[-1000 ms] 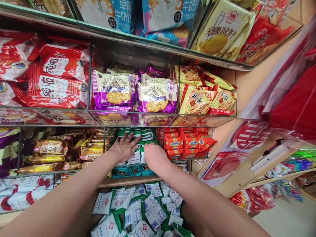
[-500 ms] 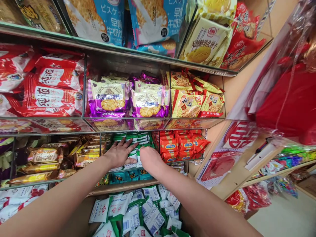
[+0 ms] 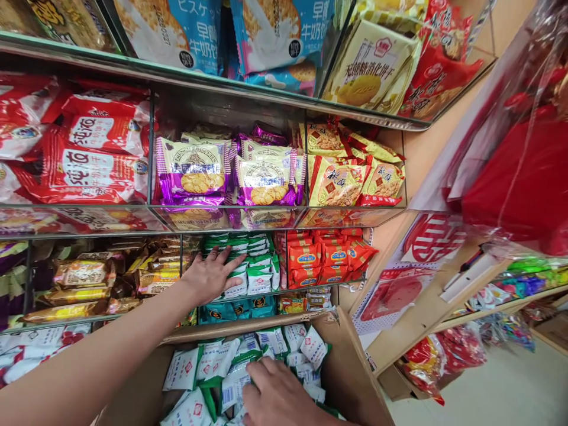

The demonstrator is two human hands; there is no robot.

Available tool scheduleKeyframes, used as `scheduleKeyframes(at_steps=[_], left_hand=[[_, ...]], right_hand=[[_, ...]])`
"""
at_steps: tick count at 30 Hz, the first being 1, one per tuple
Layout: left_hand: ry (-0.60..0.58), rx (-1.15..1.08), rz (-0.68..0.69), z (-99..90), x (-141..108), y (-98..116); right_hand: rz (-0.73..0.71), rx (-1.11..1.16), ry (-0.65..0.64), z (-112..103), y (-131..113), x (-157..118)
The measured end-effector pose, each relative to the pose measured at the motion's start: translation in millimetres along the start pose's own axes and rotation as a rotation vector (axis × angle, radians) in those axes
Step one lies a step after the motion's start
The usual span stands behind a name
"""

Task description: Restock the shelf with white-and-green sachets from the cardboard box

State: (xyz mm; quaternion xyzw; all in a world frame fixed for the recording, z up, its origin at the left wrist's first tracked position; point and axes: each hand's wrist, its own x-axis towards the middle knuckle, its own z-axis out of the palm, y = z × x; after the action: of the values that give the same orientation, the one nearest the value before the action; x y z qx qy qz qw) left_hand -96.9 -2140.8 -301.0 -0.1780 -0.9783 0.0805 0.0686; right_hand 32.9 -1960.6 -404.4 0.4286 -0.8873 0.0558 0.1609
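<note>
My left hand (image 3: 213,273) lies with spread fingers on the left side of stacked green-and-white snack packets (image 3: 260,279) in a lower shelf compartment. Below it, a cardboard box (image 3: 355,361) holds many loose packets (image 3: 270,340) of similar green-and-white wrapping. Over these loose packets is my right hand (image 3: 279,393), fingers bent downward and somewhat apart, with no packet visible in its grip. Its fingertips touch or hover just above the packets; I cannot tell which.
Red packets (image 3: 319,260) fill the compartment to the right, brown-and-yellow bars (image 3: 84,275) the one to the left. A glass shelf edge (image 3: 231,218) runs above my left hand, beneath purple-and-cream biscuit packs (image 3: 195,168). Teal packets (image 3: 239,310) sit behind the box's rim.
My right hand has moved from the stacked packets on the shelf down into the cardboard box. My left hand stays on the stack, and the packets beside it are now uncovered.
</note>
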Motion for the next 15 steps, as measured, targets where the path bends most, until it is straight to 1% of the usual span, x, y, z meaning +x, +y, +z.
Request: scheduleKeyframes(at_steps=[2, 4, 6, 7, 8, 9, 10, 11, 12, 14, 15], left_hand=[[-0.010, -0.019, -0.008, -5.7, 3.4, -0.8], [0.006, -0.036, 0.008, -17.8, 0.5, 1.8], [0.081, -0.066, 0.063, -30.2, -14.2, 10.6], [0.130, -0.092, 0.104, -33.4, -26.6, 17.5], [0.203, -0.145, 0.171, -33.1, -41.8, 25.7], [0.275, -0.211, 0.239, -28.4, -58.9, 34.7], [0.267, -0.255, 0.291, -19.2, -76.9, 43.7], [0.254, -0.283, 0.353, -5.8, -94.5, 52.1], [0.269, -0.297, 0.412, 11.0, -110.7, 59.4], [0.290, -0.324, 0.481, 49.3, -135.9, 69.7], [0.290, -0.343, 0.421, 68.0, -144.5, 72.9]], right_hand=[[0.175, 0.009, -0.097, 11.8, 6.7, -7.5], [0.335, 0.039, -0.192, 14.1, 14.3, -10.4], [0.424, 0.114, -0.262, 12.0, 18.8, -11.1], [0.439, 0.163, -0.275, 11.3, 19.3, -11.5], [0.444, 0.206, -0.274, 11.7, 18.8, -12.2], [0.447, 0.238, -0.266, 13.4, 17.5, -13.4], [0.453, 0.256, -0.253, 16.2, 15.7, -15.0], [0.460, 0.267, -0.242, 19.9, 13.8, -16.8], [0.478, 0.273, -0.235, 23.8, 12.0, -18.7], [0.543, 0.304, -0.238, 30.5, 9.8, -21.8], [0.590, 0.332, -0.248, 32.6, 9.3, -22.8]])
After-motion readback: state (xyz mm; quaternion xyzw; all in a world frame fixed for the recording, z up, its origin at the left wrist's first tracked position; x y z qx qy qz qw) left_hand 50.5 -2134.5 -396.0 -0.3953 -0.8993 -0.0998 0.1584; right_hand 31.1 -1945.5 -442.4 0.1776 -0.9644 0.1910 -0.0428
